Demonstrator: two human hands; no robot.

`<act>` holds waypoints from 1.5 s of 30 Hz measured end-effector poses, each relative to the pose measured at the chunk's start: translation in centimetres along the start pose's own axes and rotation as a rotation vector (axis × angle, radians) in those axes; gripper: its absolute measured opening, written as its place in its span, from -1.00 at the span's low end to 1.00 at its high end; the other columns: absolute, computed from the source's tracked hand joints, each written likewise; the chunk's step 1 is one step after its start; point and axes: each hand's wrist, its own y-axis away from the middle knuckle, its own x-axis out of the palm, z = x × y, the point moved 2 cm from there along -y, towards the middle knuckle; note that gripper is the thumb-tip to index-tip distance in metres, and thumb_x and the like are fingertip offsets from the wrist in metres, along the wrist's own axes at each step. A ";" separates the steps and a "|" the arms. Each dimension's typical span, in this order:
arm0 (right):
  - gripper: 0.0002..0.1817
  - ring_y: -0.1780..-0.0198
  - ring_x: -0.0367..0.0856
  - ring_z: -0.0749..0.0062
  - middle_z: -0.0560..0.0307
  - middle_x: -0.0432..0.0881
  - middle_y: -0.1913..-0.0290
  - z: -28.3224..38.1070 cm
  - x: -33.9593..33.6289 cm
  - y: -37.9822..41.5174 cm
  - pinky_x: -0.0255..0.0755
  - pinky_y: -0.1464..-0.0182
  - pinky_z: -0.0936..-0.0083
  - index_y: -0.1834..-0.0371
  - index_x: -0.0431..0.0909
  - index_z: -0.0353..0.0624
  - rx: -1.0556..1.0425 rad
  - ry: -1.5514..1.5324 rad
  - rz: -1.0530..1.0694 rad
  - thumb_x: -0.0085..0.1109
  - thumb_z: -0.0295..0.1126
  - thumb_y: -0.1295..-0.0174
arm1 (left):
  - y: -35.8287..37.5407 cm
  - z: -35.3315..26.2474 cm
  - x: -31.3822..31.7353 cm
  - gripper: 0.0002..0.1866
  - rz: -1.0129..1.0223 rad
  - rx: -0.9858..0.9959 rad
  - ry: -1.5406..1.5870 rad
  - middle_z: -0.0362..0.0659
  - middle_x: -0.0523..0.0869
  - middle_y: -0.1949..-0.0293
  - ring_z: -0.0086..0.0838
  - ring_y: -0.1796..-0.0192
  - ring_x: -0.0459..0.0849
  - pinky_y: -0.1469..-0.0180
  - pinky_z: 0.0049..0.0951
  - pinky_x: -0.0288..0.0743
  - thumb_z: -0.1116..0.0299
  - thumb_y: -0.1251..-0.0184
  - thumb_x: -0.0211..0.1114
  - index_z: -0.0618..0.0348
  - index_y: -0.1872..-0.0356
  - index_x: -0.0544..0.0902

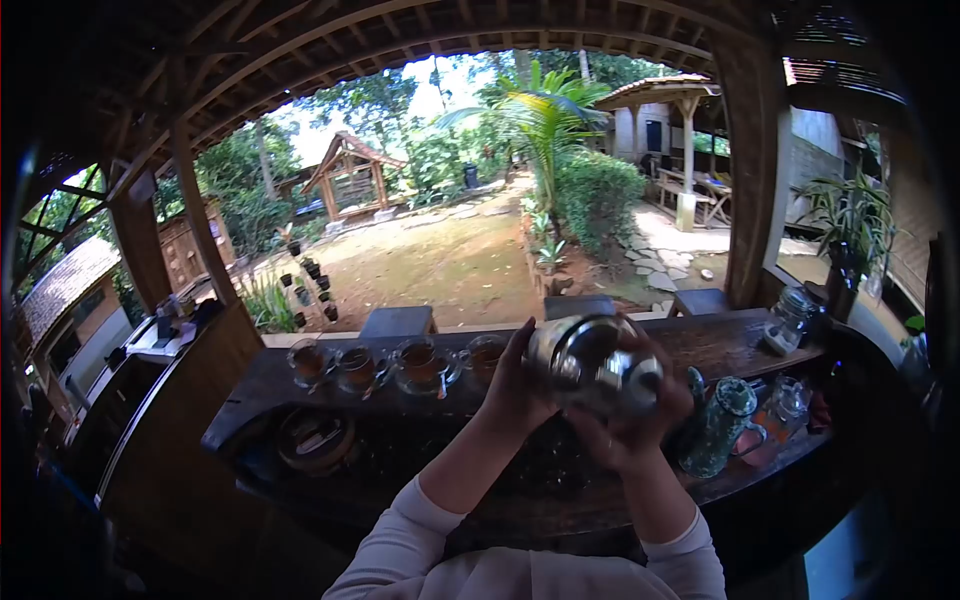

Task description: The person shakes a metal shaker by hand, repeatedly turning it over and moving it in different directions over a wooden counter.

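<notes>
A shiny glass jar [597, 365] is held up in front of me above the dark wooden counter, tilted. My left hand [517, 385] grips its left side, and my right hand [640, 410] wraps around its right side and underneath. Reflections blur what is inside. To the left of the jar stand several glass cups [417, 362] of brown drink on saucers, with spoons beside them. Close to my right hand is a green speckled enamel pitcher [718, 425] with its lid up.
Another lidded glass jar [790, 320] stands at the counter's right end, and a smaller glass jar [788, 400] sits by the pitcher. A round container [316, 440] lies at left on the lower level. Stools [398, 321] line the far side.
</notes>
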 end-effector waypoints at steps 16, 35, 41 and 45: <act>-0.41 -0.24 0.26 -0.26 -0.07 0.29 -0.16 9.1 -6.6 0.1 0.32 -0.21 0.00 0.02 0.50 0.15 -0.253 0.357 0.129 0.52 -0.35 0.21 | -1.7 4.6 10.6 -0.40 0.629 -0.322 0.091 0.00 0.55 -0.08 -0.18 -0.14 0.53 -0.29 -0.12 0.29 -0.10 -0.34 0.01 0.21 -0.17 0.38; 0.00 -0.22 0.35 -0.03 -0.20 0.26 -0.22 14.2 -16.6 -1.2 0.33 -0.18 0.13 -0.27 0.00 -0.02 -0.325 1.103 0.078 0.55 -0.25 0.20 | -6.2 21.4 12.6 -0.40 0.353 -0.747 0.051 -0.05 0.59 -0.01 -0.22 -0.04 0.58 -0.17 -0.15 0.42 -0.18 -0.32 -0.05 0.14 -0.07 0.47; -0.09 -0.17 0.39 -0.08 -0.12 0.34 -0.12 22.7 -12.4 1.1 0.31 -0.17 -0.09 -0.24 0.04 0.18 -0.376 1.320 0.021 0.49 -0.41 0.16 | -0.8 23.1 18.3 -0.38 0.871 -1.096 0.551 0.01 0.56 -0.08 -0.16 -0.11 0.54 -0.18 -0.14 0.42 -0.12 -0.36 -0.07 0.23 -0.17 0.41; -0.30 -0.21 0.35 -0.13 -0.18 0.36 -0.16 25.8 -13.9 4.3 0.15 -0.26 -0.11 -0.11 0.37 0.09 -0.336 1.218 0.225 0.45 -0.38 0.20 | 3.0 23.0 21.6 -0.37 0.977 -0.897 0.544 -0.01 0.52 -0.11 -0.20 -0.12 0.53 -0.14 -0.16 0.46 -0.13 -0.37 -0.11 0.22 -0.19 0.37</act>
